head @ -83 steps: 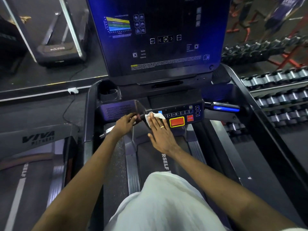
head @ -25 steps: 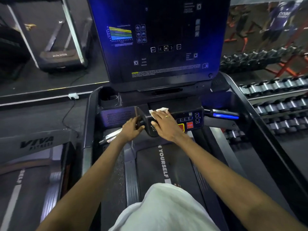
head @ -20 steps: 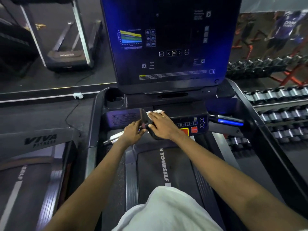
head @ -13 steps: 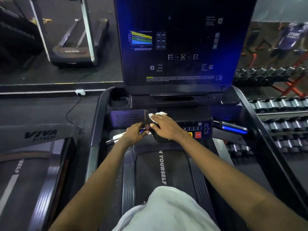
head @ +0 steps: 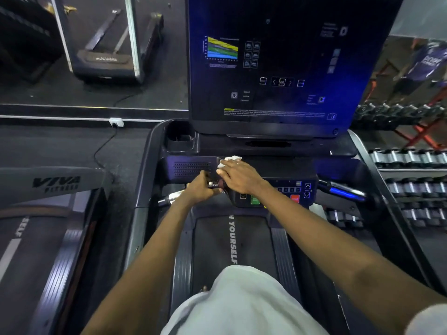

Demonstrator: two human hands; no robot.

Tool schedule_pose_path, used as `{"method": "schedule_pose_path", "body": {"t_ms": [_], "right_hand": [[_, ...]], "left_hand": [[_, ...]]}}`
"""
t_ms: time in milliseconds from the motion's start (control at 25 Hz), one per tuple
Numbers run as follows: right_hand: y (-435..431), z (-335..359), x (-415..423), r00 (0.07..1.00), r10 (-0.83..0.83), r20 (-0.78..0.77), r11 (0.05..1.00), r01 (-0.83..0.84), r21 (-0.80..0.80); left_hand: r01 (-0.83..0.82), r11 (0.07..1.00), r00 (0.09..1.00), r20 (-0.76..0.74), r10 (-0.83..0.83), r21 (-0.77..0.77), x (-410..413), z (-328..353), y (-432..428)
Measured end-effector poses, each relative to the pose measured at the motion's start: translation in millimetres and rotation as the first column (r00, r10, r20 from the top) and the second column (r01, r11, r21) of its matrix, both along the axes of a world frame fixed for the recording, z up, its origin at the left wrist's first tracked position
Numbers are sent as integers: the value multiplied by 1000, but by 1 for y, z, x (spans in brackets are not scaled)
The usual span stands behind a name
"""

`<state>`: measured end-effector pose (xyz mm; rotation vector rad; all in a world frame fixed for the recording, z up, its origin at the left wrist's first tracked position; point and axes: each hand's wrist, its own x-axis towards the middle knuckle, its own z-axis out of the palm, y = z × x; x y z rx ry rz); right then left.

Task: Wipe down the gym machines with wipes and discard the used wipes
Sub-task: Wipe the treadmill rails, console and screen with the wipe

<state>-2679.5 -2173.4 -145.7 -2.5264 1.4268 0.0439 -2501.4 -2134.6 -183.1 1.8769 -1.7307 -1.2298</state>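
On the treadmill's console point(head: 278, 165), we press the wipe point(head: 231, 159) flat under our right hand point(head: 238, 176), fingers straight, while our left hand point(head: 199, 188) curls round the handle point(head: 169, 198). We judge the wiping midway; the screen point(head: 285, 64) and discarding the wipe likely await.

The right hand point(head: 238, 176) now presses the wipe point(head: 229, 160) higher, on the console's top edge rather than beside the buttons. A green button point(head: 255, 200) now shows.

white wipe point(head: 230, 160), red stop button point(head: 294, 198), green button point(head: 255, 200)
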Motion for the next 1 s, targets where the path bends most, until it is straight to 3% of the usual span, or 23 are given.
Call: {"method": "schedule_pose_path", "body": {"t_ms": [160, 280, 400, 560, 720, 920, 1000], "right_hand": [[2, 3, 6, 985, -168, 24, 985, 167, 39], [13, -1, -8, 949, -309, 61, 947, 302, 107], [-5, -7, -13, 907, -419, -35, 895, 419, 153], [-7, 4, -38, 938, -339, -76, 912, 348, 219], [-2, 9, -76, 872, -470, -133, 861, 487, 149], [-19, 1, -35, 973, -221, -69, 938, 231, 258], [-24, 1, -37, 977, -202, -63, 944, 211, 254]], "left_hand": [[35, 999, 999, -28, -34, 7, -4, 2, -2], [76, 997, 992, 104, -78, 19, -8, 5, -4], [83, 988, 995, 71, -74, -129, -25, 19, -7], [88, 980, 996, 6, -89, -179, -36, 18, -12], [96, 973, 995, 16, -95, -209, -37, 19, -17], [146, 961, 986, 107, -124, -234, -43, 20, -21], [151, 960, 981, 156, -116, -237, -43, 24, -26]]}}
